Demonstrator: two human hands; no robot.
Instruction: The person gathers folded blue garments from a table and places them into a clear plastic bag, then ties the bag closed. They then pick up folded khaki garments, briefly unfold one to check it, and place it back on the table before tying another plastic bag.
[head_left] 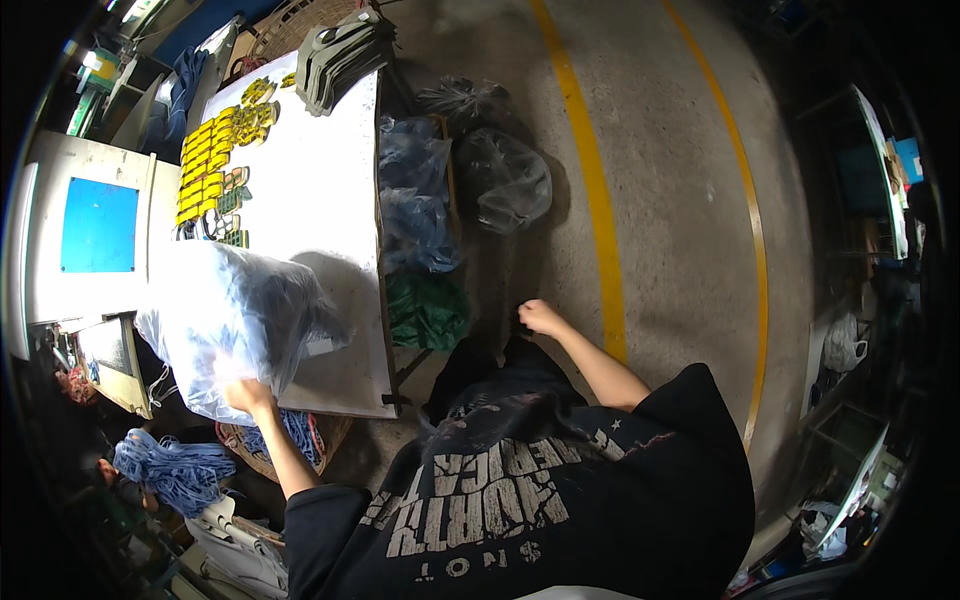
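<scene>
My left hand (246, 393) is closed on the near edge of a large, full, clear plastic bag (235, 300). The bag rests on the near left part of a white table (320, 200), and pale bluish contents show through it. Some of the left fingers are lost in the bright film. My right hand (540, 317) hangs in front of my body, away from the table. Its fingers are curled in, and nothing shows in them.
Yellow strap bundles (207, 155) and grey-green folded pieces (343, 60) lie farther along the table. Stuffed bags, a dark clear one (500, 180) and a green one (428, 308), stand along its right side. Blue cords (175, 468) hang at lower left. Yellow lines (590, 190) mark the floor.
</scene>
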